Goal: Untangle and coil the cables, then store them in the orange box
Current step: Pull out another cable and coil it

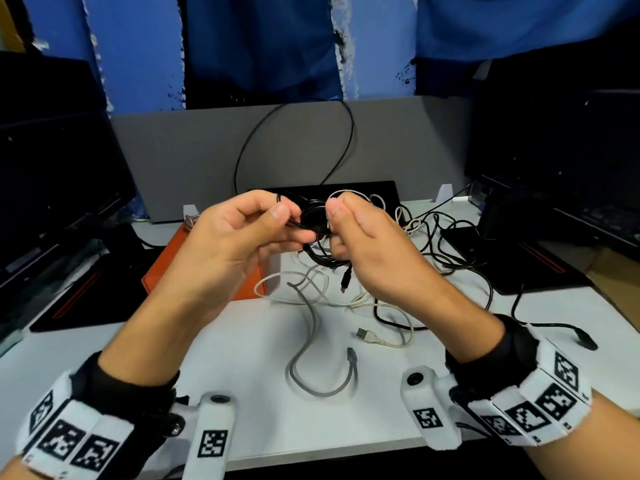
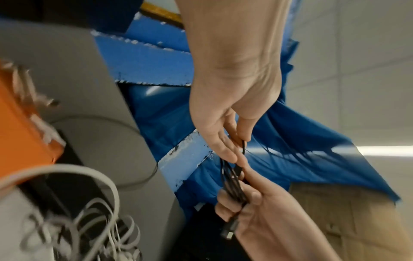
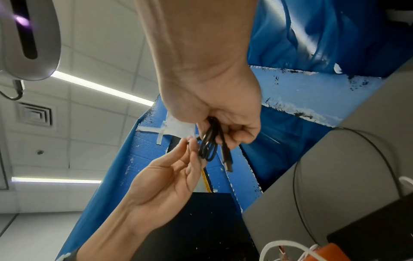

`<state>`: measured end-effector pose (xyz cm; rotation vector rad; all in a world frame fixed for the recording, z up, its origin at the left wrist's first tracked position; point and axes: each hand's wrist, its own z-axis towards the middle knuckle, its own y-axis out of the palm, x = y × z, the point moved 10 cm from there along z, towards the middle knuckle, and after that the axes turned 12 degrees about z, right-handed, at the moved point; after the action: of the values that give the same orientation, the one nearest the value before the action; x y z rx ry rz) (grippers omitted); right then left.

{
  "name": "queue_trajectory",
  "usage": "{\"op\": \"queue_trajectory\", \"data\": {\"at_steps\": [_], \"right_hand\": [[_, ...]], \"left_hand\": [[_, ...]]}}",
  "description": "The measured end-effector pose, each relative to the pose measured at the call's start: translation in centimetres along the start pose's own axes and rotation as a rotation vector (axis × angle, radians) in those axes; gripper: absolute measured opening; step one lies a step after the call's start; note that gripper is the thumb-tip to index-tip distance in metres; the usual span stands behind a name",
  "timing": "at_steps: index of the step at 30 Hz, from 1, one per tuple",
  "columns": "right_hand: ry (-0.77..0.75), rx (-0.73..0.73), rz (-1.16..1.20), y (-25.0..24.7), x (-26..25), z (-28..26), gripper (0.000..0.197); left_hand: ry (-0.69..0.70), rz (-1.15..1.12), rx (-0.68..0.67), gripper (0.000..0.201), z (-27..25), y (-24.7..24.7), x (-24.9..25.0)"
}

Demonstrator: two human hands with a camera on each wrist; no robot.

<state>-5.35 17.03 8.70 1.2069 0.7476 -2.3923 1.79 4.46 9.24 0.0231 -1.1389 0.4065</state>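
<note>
A white surface [image 1: 214, 348] spans the head view. At 12 o'clock stands a grey partition panel [image 1: 194, 157], upright along the far edge, with blue sheeting [image 1: 138, 46] hanging behind it. A flat black pad [image 1: 377, 190] lies at the foot of the panel. At 9 o'clock sits a dark monitor [image 1: 52, 174] with a black mat [image 1: 83, 303] carrying a red stripe beneath it. At 3 o'clock stands a second dark monitor [image 1: 561, 140] over a matching black mat [image 1: 540, 268]. The right wrist view shows ceiling tiles, a square air vent [image 3: 34, 113] and lit strip lights [image 3: 100, 86].
</note>
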Motion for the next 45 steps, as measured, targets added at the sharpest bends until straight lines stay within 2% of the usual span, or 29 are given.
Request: {"op": "queue_trajectory", "data": {"at_steps": [4,8,12,16,19,21,23,25,28,30,32,34,37,39,42,45], "right_hand": [[0.034,0.019,0.019,-0.5,0.2,0.1,0.037],[0.031,0.014,-0.136,-0.7,-0.7,-0.3,0.038],[0.004,0.002,-0.201,-0.5,-1.6,-0.7,0.037],[0.005,-0.047,0.064,0.4,-1.6,-0.9,0.037],[0.047,-0.059,0.141,0.8,-1.4,-1.0,0.036],[0.048,-0.071,0.168,0.9,-1.4,-1.0,0.035],[0.038,-0.101,0.173,1.3,-1.2,-1.0,0.034],[0.031,-0.145,0.177,2.2,-0.9,-1.0,0.032],[0.073,-0.201,0.216,2.9,-0.1,-0.9,0.036],[0.121,-0.234,0.281,2.7,0.4,-0.9,0.034],[0.145,-0.257,0.311,2.8,0.7,-0.9,0.033],[0.159,-0.263,0.322,3.0,0.8,-1.0,0.033],[0.135,-0.207,0.322,1.6,0.7,-0.3,0.034],[0.087,-0.114,0.281,-0.2,0.3,0.4,0.036],[0.072,-0.018,0.301,-1.1,0.2,0.6,0.038],[0.089,-0.052,0.289,-0.3,0.6,0.3,0.036]], "left_hand": [[0.149,0.467,0.133,0.016,-0.4,-1.3,1.7],[0.322,0.727,0.199,0.015,-1.5,-0.8,4.0],[0.388,0.815,0.169,0.016,-2.4,0.6,5.2],[0.4,0.852,0.223,0.02,-2.6,0.8,5.3],[0.379,0.852,0.3,0.025,-2.6,0.5,4.8],[0.26,0.76,0.314,0.032,-1.8,-0.5,3.0],[0.139,0.485,0.219,0.037,-0.8,-0.6,0.9],[0.126,0.324,0.073,0.044,-0.2,0.5,-0.1],[0.163,0.467,-0.013,0.046,-0.4,1.5,0.2],[0.214,0.59,0.004,0.039,-0.9,1.7,0.7],[0.239,0.622,0.031,0.035,-1.2,1.6,1.0],[0.218,0.574,0.015,0.034,-1.0,1.6,0.5],[0.111,0.495,-0.142,0.021,-0.6,2.6,-1.2],[0.032,0.387,-0.208,0.037,-0.7,3.6,-1.9],[-0.056,0.246,-0.156,0.05,-0.8,3.9,-2.2],[0.013,0.248,-0.103,0.042,-0.7,3.7,-1.3]]}}
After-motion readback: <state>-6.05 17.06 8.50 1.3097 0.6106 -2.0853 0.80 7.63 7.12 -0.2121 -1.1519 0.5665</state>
